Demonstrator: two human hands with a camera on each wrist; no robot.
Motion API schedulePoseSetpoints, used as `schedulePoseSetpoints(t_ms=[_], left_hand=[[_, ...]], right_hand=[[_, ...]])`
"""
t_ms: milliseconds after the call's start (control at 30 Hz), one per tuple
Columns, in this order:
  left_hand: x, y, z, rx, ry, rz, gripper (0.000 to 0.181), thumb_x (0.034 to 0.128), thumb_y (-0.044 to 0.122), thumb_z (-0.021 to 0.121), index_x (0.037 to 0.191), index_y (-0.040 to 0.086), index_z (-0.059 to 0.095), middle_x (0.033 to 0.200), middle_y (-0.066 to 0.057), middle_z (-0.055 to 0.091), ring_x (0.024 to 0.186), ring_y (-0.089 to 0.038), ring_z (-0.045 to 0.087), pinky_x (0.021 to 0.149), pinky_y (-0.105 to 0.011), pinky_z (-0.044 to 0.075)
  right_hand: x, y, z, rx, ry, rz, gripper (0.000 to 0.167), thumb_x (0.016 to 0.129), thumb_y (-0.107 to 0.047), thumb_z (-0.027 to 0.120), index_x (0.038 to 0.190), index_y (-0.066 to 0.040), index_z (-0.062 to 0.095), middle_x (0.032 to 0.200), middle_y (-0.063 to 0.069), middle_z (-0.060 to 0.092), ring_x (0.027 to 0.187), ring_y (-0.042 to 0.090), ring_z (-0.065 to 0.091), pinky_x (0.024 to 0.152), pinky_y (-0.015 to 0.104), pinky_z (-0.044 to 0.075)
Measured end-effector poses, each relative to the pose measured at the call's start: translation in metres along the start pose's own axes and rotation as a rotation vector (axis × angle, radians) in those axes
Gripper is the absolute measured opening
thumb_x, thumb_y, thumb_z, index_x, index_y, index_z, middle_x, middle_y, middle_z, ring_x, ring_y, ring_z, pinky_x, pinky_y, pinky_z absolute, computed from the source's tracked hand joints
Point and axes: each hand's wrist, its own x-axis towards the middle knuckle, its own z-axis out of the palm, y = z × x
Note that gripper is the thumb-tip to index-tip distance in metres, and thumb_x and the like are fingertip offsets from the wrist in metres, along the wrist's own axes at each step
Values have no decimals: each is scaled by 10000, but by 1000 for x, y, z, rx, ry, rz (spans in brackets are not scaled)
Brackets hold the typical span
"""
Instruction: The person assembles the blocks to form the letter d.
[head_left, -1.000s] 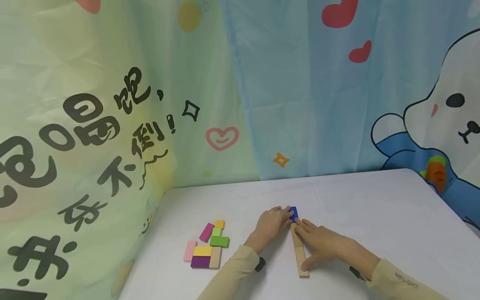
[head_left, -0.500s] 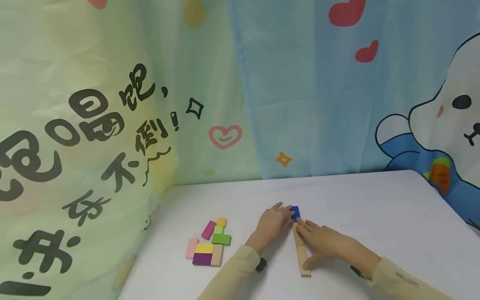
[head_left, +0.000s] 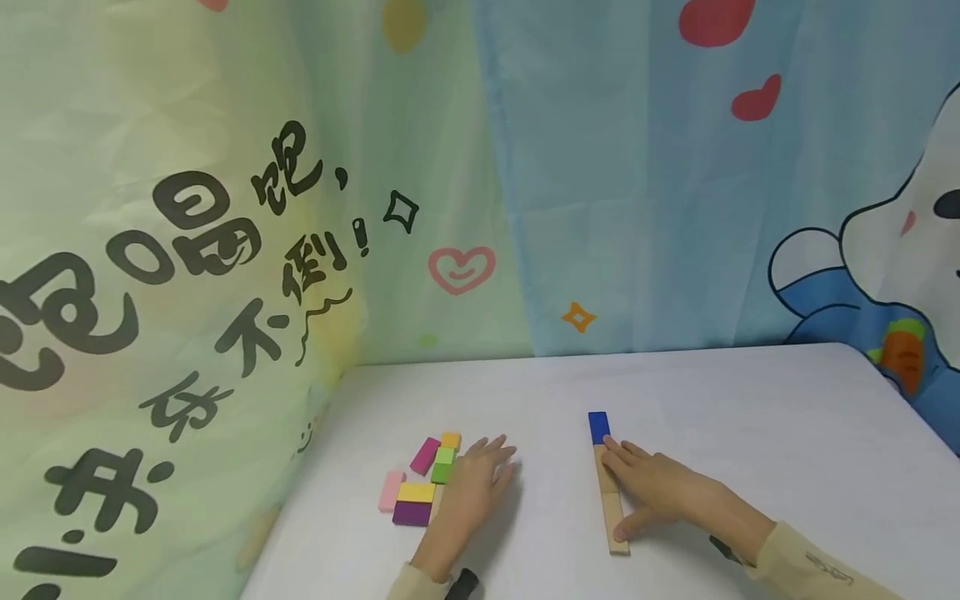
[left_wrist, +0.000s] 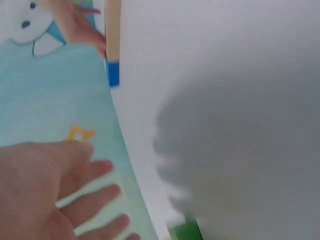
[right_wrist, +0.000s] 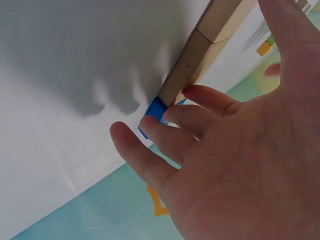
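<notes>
A blue block [head_left: 599, 427] and two plain wooden blocks [head_left: 609, 492] form a straight line on the white table. My right hand [head_left: 660, 490] lies along the right side of this line, its fingertips touching it near the blue-wood joint and its thumb at the near wooden block. In the right wrist view, the fingers of the right hand [right_wrist: 235, 135] reach the blue block [right_wrist: 156, 111]. My left hand [head_left: 468, 492] hovers over the right edge of the coloured blocks with fingers spread, partly hiding a green block [head_left: 441, 472]. The left wrist view shows the left hand [left_wrist: 65, 190] holding nothing.
At the left are a pink block [head_left: 392, 491], a magenta block [head_left: 425, 456], a yellow block [head_left: 416, 492], a purple block [head_left: 412, 512] and an orange block [head_left: 451, 439]. A printed curtain [head_left: 600, 167] stands behind the white table [head_left: 735, 400].
My left hand has left the blue block and moved left to the coloured blocks. My right hand has stayed beside the line. The head view has shifted slightly.
</notes>
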Motion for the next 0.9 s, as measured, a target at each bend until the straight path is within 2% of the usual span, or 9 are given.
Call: schedulePoseSetpoints(t_ms=[100, 200, 300, 433, 633, 767, 900], left_hand=[[-19, -17, -11, 37, 56, -100, 228, 932, 215, 698, 1123, 103, 756, 1251, -121, 714, 1171, -377, 663, 977, -552, 532], [-35, -28, -19, 69, 78, -201, 206, 914, 207, 715, 1088, 106, 763, 1215, -141, 725, 1141, -406, 668, 972, -599, 514], [-45, -32, -22, 89, 64, -242, 217, 906, 216, 720, 1092, 113, 759, 1217, -148, 721, 1138, -421, 661, 964, -607, 505], [-49, -33, -20, 82, 20, -271, 259, 917, 250, 712, 1128, 103, 745, 1269, -175, 690, 1171, -421, 636, 947, -591, 515], [-46, -33, -18, 32, 1, -263, 275, 908, 239, 724, 1121, 66, 740, 1266, -210, 682, 1177, -442, 626, 959, -589, 523], [-42, -28, -17, -21, -63, -206, 329, 909, 239, 720, 1169, 38, 712, 1297, -238, 656, 1220, -488, 584, 1021, -589, 490], [-34, -15, -13, -26, -121, -141, 370, 921, 263, 702, 1220, 46, 693, 1355, -249, 612, 1263, -509, 535, 1030, -604, 475]], right_hand=[[-2, 1, 0, 11, 6, 1, 1056, 676, -618, 820, 1428, -15, 390, 1610, 300, 254, 1432, 542, 322, 1019, 766, 356], [-3, 1, -1, 18, 7, 2, 1046, 676, -618, 820, 1421, -20, 393, 1610, 300, 252, 1433, 544, 318, 1024, 766, 351], [-5, 0, -2, 22, 3, 11, 1036, 678, -616, 820, 1414, -24, 395, 1612, 301, 246, 1436, 543, 313, 1032, 763, 346], [-5, 0, -3, 34, -8, 21, 1040, 690, -610, 818, 1432, -25, 384, 1624, 287, 228, 1443, 537, 307, 1041, 763, 337], [-5, 0, -2, 50, -13, 25, 1066, 698, -612, 813, 1461, -18, 363, 1634, 275, 214, 1449, 523, 308, 1047, 755, 338], [-4, 0, -1, 50, -14, 32, 1058, 692, -613, 816, 1453, -30, 368, 1637, 267, 215, 1451, 521, 307, 1046, 759, 335], [-3, 1, 1, 47, -17, 39, 1091, 689, -624, 815, 1473, -19, 357, 1643, 253, 210, 1454, 519, 305, 1051, 757, 334]])
